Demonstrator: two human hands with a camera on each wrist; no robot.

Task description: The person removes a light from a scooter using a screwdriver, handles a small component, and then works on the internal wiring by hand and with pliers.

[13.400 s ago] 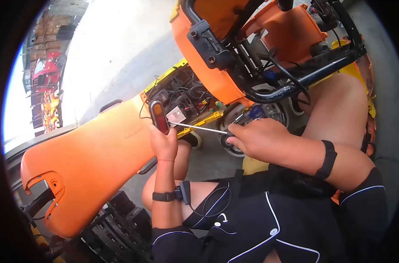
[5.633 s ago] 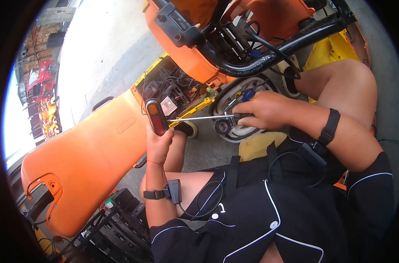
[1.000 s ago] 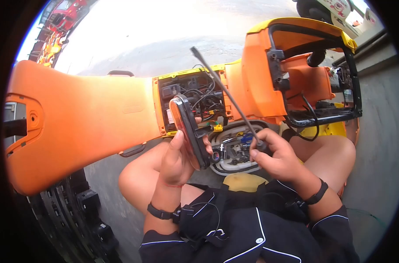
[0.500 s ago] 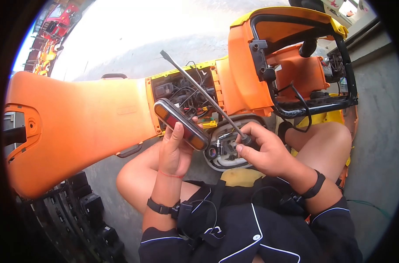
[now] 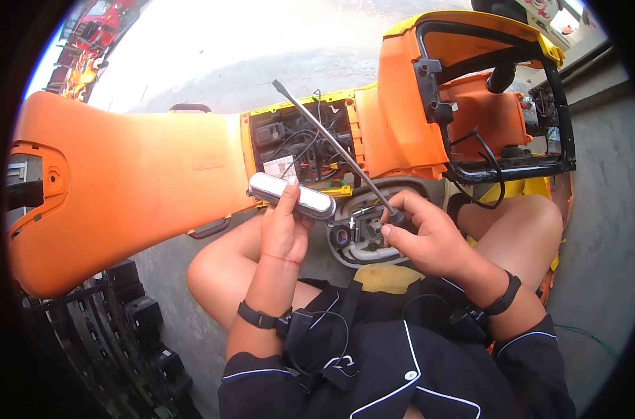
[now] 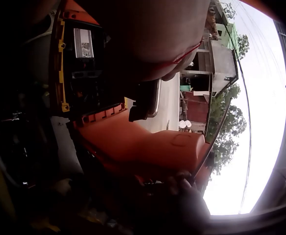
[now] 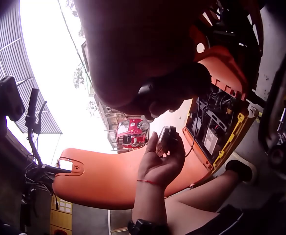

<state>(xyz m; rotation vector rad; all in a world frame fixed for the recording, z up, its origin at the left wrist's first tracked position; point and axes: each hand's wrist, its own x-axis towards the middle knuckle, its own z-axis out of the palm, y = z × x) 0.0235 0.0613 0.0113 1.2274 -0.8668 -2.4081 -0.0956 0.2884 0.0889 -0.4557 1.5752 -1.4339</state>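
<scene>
Both hands grip things in the head view: the left hand (image 5: 284, 234) holds a lamp (image 5: 293, 194), its oblong face bright with glare, and the right hand (image 5: 436, 241) curls round the screwdriver (image 5: 333, 142), whose shaft slants across the wiring bay (image 5: 356, 140). The left wrist view shows the lamp's edge beyond a dark hand. In the right wrist view, the left fingers grip the lamp before an orange panel (image 5: 143, 153).

Smooth metal screwdriver shaft (image 5: 335, 145) in right hand (image 5: 434, 239); glossy tail light (image 5: 293, 195) in left hand (image 5: 284, 230); smooth plastic body panel (image 5: 150, 150) beyond.
</scene>
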